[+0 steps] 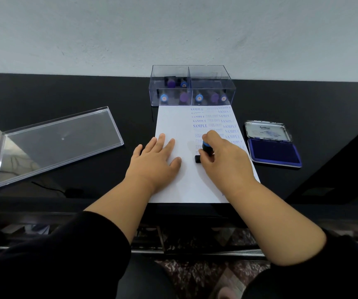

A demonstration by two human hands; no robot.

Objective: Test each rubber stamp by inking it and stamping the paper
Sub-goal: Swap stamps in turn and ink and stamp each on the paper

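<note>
A white sheet of paper [182, 186] lies on the black table, its upper right part covered with blue "SAMPLE" prints. My left hand [156, 160] lies flat on the sheet's left half, fingers straight. My right hand [223, 156] grips a rubber stamp [205, 151] with a blue top and black base, the base down against the paper. An open ink pad [275, 152] with a dark blue pad and raised metal lid sits to the right of the paper. Several more stamps with blue and purple tops [183, 97] stand in a clear box [208, 72] behind the paper.
The box's clear lid [55, 143] lies upside down at the left of the table. A dark cable [50, 188] runs along the table's front left. A pale wall rises right behind the table. The table's front edge is just below the paper.
</note>
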